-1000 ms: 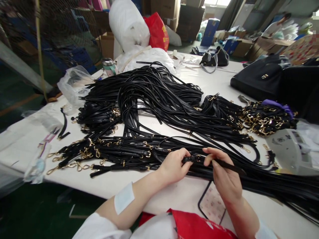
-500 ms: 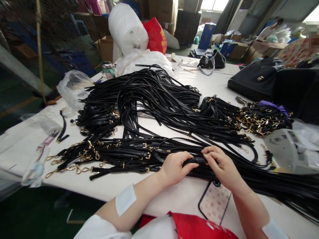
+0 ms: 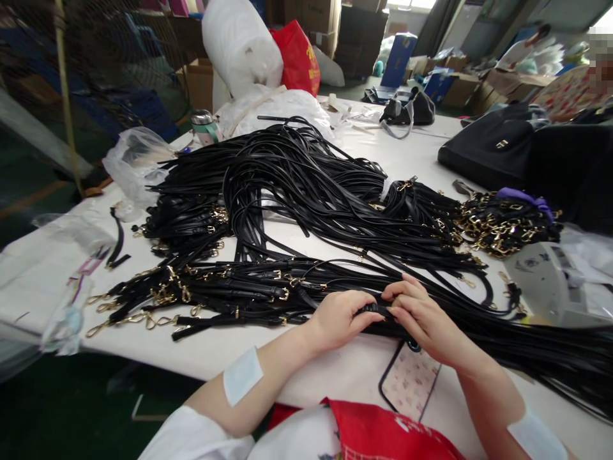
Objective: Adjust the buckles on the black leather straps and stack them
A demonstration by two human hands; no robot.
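Observation:
Both hands meet over the front row of black straps. My left hand is closed, thumb and fingers gripping a black strap with a thick, ridged part at the grip. My right hand pinches the same strap just to the right, its fingertips close to the left ones. Gold clasps and buckles finish the straps at their left ends. A phone in a patterned case lies under my right wrist, partly hidden.
A large heap of black straps covers the table's middle. To the right are gold-clasped pieces with a purple tie, a grey box and a black bag. A cup stands behind; a person is farther back.
My right hand has shifted slightly left, its fingers now closer to my left hand, covering more of the strap. My left hand keeps its grip. The whole view has tilted a little.

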